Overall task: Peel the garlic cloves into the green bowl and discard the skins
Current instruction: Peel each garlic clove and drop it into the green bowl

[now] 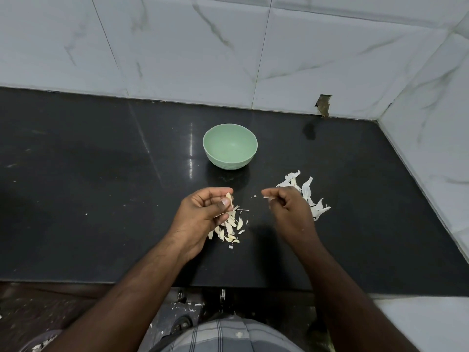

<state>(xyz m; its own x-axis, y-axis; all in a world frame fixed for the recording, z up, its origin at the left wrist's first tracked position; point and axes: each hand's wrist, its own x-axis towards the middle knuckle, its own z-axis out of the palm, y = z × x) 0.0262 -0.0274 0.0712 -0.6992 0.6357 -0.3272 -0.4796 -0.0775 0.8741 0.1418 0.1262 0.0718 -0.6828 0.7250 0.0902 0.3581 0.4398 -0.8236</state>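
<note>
The left hand (203,209) pinches a garlic clove (229,198) between thumb and fingertips, above the pile of cloves (229,228) on the black counter (101,186). The right hand (286,207) pinches a scrap of skin (266,197), just beside the heap of skins (308,196). The green bowl (230,146) stands beyond both hands.

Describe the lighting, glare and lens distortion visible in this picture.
Head view: soft, dim light; bright glare streaks on the glossy black stone counter left of the pale green round bowl; faint shadows beneath both forearms; wide-angle bending of the white marble wall tiles; focus reasonably sharp.
</note>
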